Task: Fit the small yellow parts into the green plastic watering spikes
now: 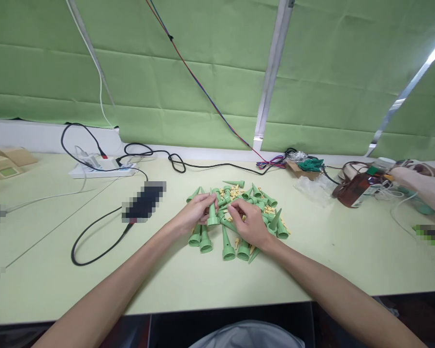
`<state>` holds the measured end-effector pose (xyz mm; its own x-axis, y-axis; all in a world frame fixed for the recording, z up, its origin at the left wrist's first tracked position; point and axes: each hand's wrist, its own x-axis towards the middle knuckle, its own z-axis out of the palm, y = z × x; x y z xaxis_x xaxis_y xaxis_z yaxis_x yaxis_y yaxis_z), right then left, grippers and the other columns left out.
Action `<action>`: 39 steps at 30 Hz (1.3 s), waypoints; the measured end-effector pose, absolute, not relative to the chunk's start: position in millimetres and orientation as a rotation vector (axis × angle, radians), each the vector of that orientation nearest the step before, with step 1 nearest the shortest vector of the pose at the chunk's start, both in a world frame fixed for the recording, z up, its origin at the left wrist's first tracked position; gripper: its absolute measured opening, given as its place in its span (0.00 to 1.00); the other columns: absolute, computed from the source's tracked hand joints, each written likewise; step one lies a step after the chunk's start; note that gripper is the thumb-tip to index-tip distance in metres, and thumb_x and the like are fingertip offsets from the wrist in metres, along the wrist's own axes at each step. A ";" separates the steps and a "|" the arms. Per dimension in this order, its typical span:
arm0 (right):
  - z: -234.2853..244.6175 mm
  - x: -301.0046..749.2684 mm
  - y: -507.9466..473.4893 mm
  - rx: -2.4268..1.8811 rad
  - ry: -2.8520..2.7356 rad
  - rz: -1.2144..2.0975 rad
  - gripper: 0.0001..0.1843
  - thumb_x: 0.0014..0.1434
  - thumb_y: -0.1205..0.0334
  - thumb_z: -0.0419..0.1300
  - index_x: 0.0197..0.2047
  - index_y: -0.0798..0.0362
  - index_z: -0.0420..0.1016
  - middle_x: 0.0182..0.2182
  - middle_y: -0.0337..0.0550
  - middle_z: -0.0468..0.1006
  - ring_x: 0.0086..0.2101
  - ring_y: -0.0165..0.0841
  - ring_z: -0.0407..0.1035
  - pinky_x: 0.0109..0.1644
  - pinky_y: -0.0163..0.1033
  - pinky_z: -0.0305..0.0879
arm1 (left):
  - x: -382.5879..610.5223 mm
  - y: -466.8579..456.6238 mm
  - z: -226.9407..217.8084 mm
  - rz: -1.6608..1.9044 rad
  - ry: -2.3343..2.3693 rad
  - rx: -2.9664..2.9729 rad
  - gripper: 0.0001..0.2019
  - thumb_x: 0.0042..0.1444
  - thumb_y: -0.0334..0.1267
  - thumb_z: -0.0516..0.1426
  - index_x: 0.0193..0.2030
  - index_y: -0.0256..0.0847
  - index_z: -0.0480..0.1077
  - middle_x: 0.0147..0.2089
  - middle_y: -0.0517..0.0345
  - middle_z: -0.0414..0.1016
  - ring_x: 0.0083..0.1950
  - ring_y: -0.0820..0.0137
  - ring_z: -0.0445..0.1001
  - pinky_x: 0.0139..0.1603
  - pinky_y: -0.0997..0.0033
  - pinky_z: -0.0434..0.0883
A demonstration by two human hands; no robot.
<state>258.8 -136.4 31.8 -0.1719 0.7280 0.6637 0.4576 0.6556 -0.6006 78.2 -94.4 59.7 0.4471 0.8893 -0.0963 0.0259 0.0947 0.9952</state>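
Note:
A heap of green plastic cones [239, 217] mixed with small yellow pieces [232, 192] lies on the pale green table [210, 285]. My left hand [194, 212] is closed on one green cone [212, 216], holding it upright by its narrow end. My right hand [250, 223] rests on the heap just to the right, its fingers pinched near that cone; what they hold is too small to make out.
A white power strip [101, 168] with black cables [94, 241] sits at the back left, a pixelated dark object [145, 202] beside it. Another person's arm [424, 186] reaches in at the right by a brown bottle [358, 191]. Green blinds hang behind.

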 end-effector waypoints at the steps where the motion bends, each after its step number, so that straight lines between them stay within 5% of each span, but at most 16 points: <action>1: 31.9 258.6 -137.0 -0.930 -1.833 0.312 0.11 0.67 0.61 0.51 0.32 0.51 0.67 0.24 0.37 0.67 0.24 0.30 0.61 0.31 0.36 0.58 | 78.2 -94.8 59.6 0.789 0.909 1.330 0.21 0.57 0.55 0.56 0.28 0.37 0.65 0.25 0.63 0.60 0.18 0.82 0.46 0.19 0.77 0.43; 16: 29.8 258.2 -137.8 -0.779 -1.953 0.295 0.08 0.66 0.64 0.51 0.35 0.53 0.68 0.26 0.39 0.69 0.26 0.30 0.62 0.32 0.35 0.60 | 84.3 -103.5 62.7 0.726 0.935 1.317 0.21 0.56 0.56 0.57 0.28 0.39 0.63 0.18 0.69 0.47 0.17 0.81 0.46 0.17 0.79 0.45; 39: 26.9 259.0 -134.5 -0.877 -1.926 0.342 0.10 0.66 0.63 0.52 0.32 0.53 0.68 0.23 0.36 0.66 0.23 0.28 0.57 0.30 0.34 0.55 | 84.0 -104.2 60.9 0.813 0.921 1.529 0.21 0.58 0.56 0.56 0.29 0.39 0.65 0.18 0.68 0.55 0.18 0.78 0.58 0.19 0.78 0.60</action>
